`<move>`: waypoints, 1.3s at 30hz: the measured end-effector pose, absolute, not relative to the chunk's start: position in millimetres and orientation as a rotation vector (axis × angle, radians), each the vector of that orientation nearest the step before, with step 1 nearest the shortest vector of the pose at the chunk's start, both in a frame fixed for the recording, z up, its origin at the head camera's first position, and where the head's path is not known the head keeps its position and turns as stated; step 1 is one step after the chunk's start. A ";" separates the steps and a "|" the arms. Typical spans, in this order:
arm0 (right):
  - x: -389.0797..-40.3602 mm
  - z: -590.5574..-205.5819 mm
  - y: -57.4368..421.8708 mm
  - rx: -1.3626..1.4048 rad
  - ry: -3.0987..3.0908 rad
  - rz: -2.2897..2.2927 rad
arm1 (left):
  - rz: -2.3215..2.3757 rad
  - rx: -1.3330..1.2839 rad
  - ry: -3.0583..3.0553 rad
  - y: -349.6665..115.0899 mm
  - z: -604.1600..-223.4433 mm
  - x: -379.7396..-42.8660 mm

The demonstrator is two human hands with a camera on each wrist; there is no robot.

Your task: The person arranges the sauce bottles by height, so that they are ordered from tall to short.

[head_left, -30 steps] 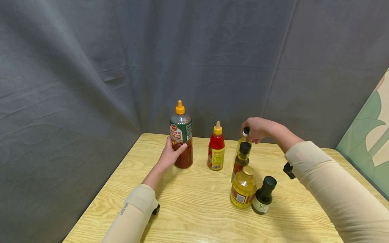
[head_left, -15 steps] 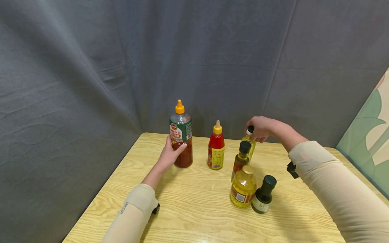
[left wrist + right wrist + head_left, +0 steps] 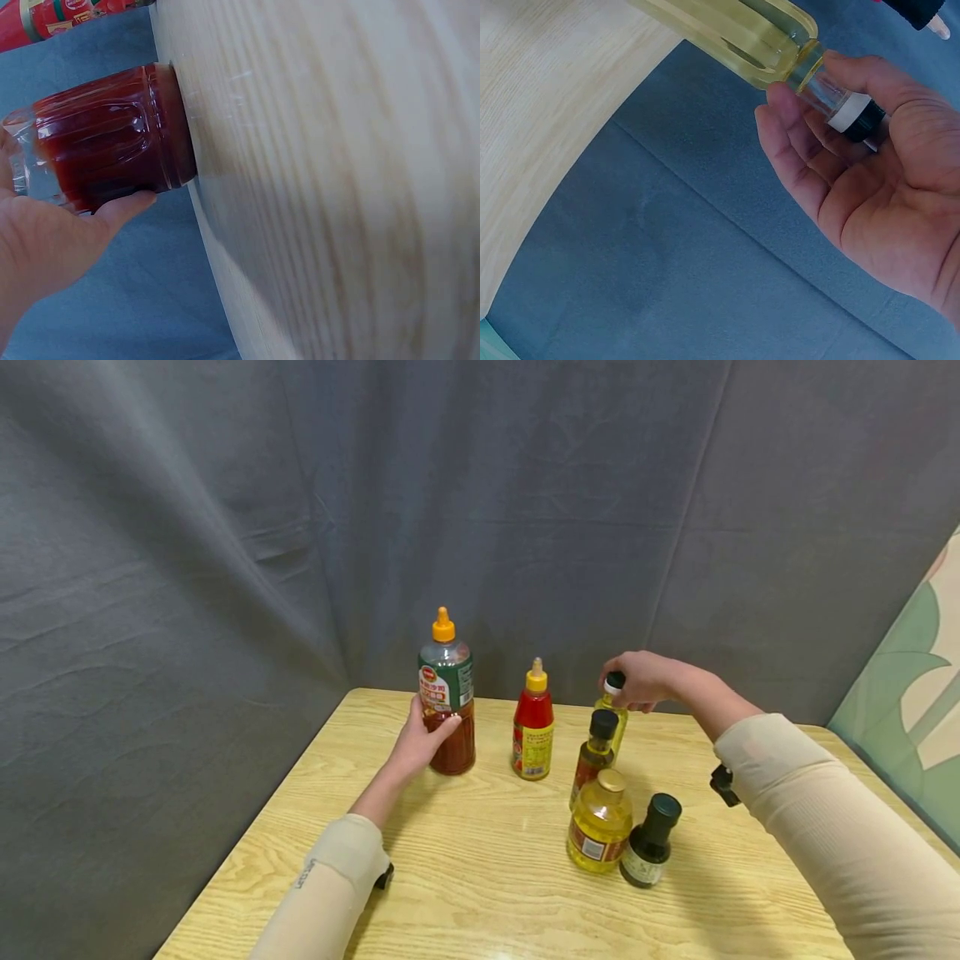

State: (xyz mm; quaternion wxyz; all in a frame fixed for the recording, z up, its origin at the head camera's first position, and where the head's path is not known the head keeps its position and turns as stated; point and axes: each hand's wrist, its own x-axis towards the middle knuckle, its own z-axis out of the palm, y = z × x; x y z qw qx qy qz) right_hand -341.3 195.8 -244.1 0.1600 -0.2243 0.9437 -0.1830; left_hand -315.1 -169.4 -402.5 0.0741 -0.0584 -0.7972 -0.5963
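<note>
In the head view my left hand grips a tall squeeze bottle of red sauce with an orange nozzle cap. The bottle stands upright on the table, and its base touches the wood in the left wrist view. My right hand holds a slim bottle of yellow oil by its neck, just under the black-and-white cap. Thumb and fingers lie on either side of that neck in the right wrist view. A dark-capped brown bottle partly hides the oil bottle's lower part, so its base cannot be seen.
Between the hands stands a smaller red sauce bottle with a yellow cap. Nearer the front are a round yellow oil bottle and a short dark bottle, close together. Grey cloth hangs behind the wooden table.
My right hand has shifted to the right with the slim oil bottle, then slightly back left. More of that bottle shows beside the brown one. My left hand has stayed on the large sauce bottle.
</note>
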 end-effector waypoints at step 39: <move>-291.3 -280.9 198.3 -0.971 2.811 -0.640 | -1.745 -0.157 -2.380 -173.0 -407.1 -315.2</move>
